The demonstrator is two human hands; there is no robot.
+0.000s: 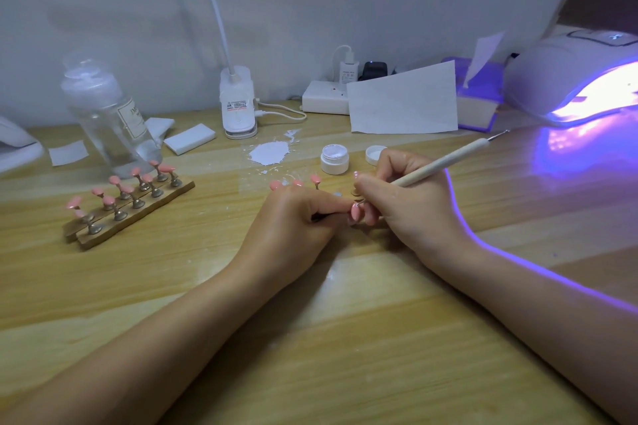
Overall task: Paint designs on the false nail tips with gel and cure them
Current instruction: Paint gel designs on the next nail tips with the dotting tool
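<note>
My left hand [300, 217] pinches a small stand carrying a pink nail tip [356, 211] at mid-table. My right hand [407, 197] grips a wooden dotting pen [445, 162] like a pencil, its lower point touching that tip. Behind my hands a few more pink tips [276, 185] stand on holders. A wooden rack [138, 214] with several pink tips on metal stands lies to the left. An open white gel jar [334, 159] and its lid [374, 153] sit beyond my fingers, next to a white gel smear [269, 152]. The curing lamp [580, 79] glows violet at the far right.
A clear bottle [107, 114] stands at the back left near white wipes [190, 138]. A desk lamp base [238, 107] with its cable, a power strip [324, 97], a paper sheet [404, 100] and a tissue box [480, 93] line the wall.
</note>
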